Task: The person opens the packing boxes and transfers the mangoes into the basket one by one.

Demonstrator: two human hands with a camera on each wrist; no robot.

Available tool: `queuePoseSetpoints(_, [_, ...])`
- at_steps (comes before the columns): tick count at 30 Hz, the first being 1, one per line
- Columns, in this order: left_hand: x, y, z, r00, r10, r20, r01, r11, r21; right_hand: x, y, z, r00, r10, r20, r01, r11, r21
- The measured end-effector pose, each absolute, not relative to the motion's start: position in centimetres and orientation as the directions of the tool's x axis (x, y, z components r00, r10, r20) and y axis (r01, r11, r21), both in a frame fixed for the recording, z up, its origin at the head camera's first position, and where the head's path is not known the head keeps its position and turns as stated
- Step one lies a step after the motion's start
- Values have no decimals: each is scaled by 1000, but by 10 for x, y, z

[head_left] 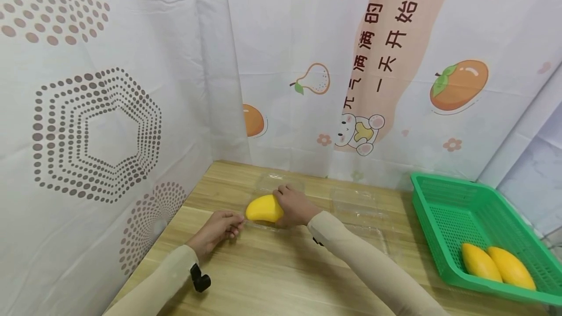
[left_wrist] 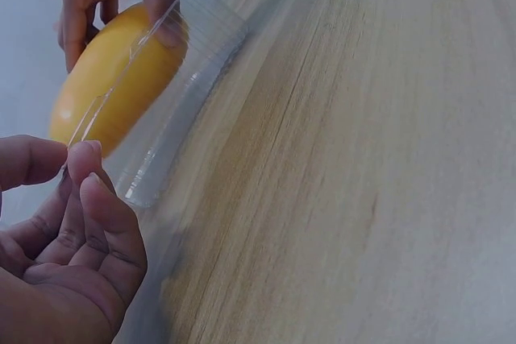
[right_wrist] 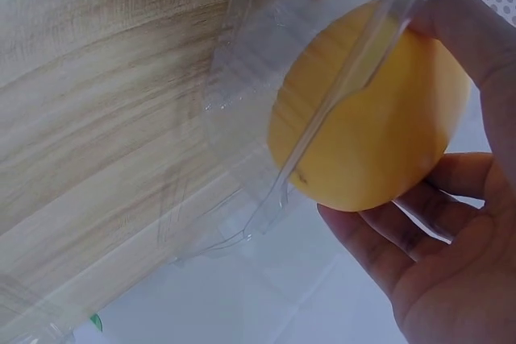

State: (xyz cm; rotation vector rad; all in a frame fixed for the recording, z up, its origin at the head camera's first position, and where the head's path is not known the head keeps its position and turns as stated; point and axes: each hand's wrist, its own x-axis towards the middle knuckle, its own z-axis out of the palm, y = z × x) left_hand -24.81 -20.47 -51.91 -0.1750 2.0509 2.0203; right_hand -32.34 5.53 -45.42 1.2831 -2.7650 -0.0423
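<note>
A yellow mango (head_left: 263, 208) lies sideways, partly inside a clear plastic clamshell box (left_wrist: 153, 171) on the wooden table. My right hand (head_left: 295, 206) grips the mango's right end, with the thumb on the near side and fingers over the far side. In the right wrist view the box's rim crosses in front of the mango (right_wrist: 363, 118). My left hand (head_left: 221, 228) pinches the near left edge of the box between thumb and fingertips, close to the mango's left tip. The box's raised lid (head_left: 278, 181) stands behind the mango.
A second clear box (head_left: 355, 201) sits open on the table, to the right of my right hand. Farther right, a green basket (head_left: 432, 223) holds two mangoes (head_left: 509, 267). Printed curtains (head_left: 285, 111) hang along the table's back and left edges.
</note>
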Motion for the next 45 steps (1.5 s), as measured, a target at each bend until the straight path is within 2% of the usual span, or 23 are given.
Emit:
queuePoseSetpoints(12, [-246, -206, -521, -960, 110, -257, -257, 18, 966, -324, 64, -448, -612, -775, 156, -773, 628, 87])
queuePoseSetpoints(27, [-248, -206, -520, -962, 111, -248, -248, 20, 969, -325, 73, -437, -664, -728, 170, -737, 675, 14])
queuePoseSetpoints(35, [-248, -204, -522, -964, 108, -241, -240, 29, 970, -327, 80, -437, -636, -735, 237, -755, 655, 5])
queuePoseSetpoints(45, [-247, -203, -522, -965, 117, -236, -234, 29, 972, -325, 87, -435, -653, -717, 242, -741, 671, -12])
